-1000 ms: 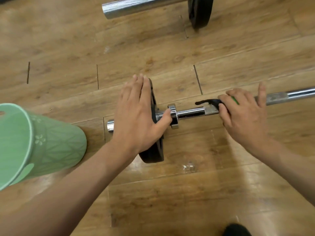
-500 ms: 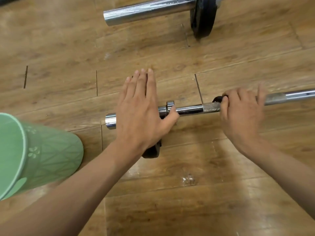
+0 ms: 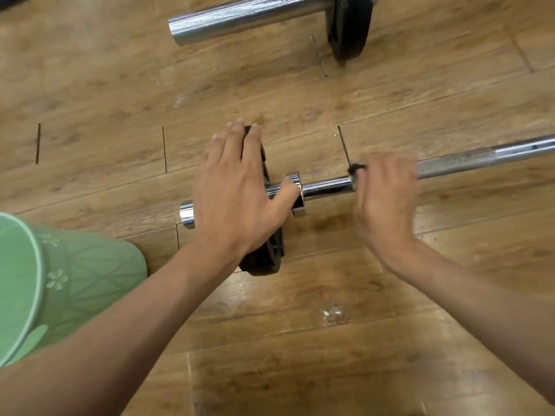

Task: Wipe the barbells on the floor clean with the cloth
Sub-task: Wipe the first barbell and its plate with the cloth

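Barbell (image 3: 327,187) across the middle of the frame in the head view, flat on the wooden floor (image 3: 300,355), chrome shaft from a short stub end at centre left out past the right edge. Black weight plate (image 3: 270,253) on edge near that stub end, chrome collar (image 3: 295,181) just right of it on the shaft. Left hand (image 3: 234,199) laid over the weight plate, fingers straight and close together, pointing toward the top of the frame, thumb stretched right and touching the collar; nothing pinched. Right hand (image 3: 387,199) right of centre, blurred, fingers curled over the shaft and closed round a dark cloth (image 3: 357,168), only a small black tuft showing at the hand's upper left edge, the rest hidden under the palm. Dull, rough-looking stretch of shaft just right of that hand, brighter chrome beyond it toward the right edge. Second barbell (image 3: 246,16) at top centre, thick chrome sleeve pointing left, far plate (image 3: 348,28) black and on edge at the sleeve's right end, well apart from both hands. Pale green bin (image 3: 75,280) with a flower pattern at lower left, beside the left forearm, apart from the weight plate.
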Tool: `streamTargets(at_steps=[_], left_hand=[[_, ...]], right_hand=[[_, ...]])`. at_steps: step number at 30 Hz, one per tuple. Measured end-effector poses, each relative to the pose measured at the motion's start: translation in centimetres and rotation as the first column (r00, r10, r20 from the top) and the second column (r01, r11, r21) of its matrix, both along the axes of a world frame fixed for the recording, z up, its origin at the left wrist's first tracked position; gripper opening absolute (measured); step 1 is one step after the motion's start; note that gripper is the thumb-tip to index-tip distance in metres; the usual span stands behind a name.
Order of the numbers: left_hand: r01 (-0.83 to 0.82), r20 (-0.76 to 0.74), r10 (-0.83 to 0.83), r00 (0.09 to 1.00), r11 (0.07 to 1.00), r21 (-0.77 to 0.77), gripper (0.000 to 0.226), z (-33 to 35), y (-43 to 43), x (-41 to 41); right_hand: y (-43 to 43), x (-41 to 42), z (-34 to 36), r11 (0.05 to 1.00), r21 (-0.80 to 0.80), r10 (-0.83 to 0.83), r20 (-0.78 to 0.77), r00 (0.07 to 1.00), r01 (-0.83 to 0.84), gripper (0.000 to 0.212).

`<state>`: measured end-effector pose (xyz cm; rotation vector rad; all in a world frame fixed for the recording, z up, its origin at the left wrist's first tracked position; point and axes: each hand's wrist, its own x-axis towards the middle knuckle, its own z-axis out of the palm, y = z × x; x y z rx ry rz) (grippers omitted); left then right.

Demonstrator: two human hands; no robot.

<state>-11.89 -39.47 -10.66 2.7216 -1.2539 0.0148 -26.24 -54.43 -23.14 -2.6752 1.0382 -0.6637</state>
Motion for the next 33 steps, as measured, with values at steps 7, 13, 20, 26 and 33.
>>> streamTargets(at_steps=[7,13,20,26,33], left_hand=[[0.063,0.111,-0.059,0.992,0.998,-0.032,0.075,0.9,-0.6,2.3],[0.073,0.122,-0.061,0.991,0.993,-0.092,0.089,-1.1,0.1,1.9],[0.065,0.057,-0.062,0.996,0.996,-0.055,0.091,-0.6,-1.1,3.4],[0.072,0.129,-0.058,0.990,0.991,-0.112,0.088,-1.4,-0.3,1.3],[0.165,0.104,-0.157,0.982,0.983,-0.075,0.085,-1.5,3.8,-2.4]], right_hand=[[-2.5,-0.8,-0.5,0.911,-0.207,0.321,-0.185,0.929,-0.356,0.035],[1.3,3.5,0.2,1.000,0.005,0.023,0.033,0.999,-0.023,0.033],[-4.4,-0.1,-0.5,0.946,-0.202,0.232,-0.124,0.965,-0.254,0.034],[-2.0,2.9,1.4,0.987,0.008,-0.158,-0.013,0.987,0.159,0.033],[-1.9,-1.2,0.5,0.947,-0.168,0.239,-0.201,0.950,-0.274,0.041]])
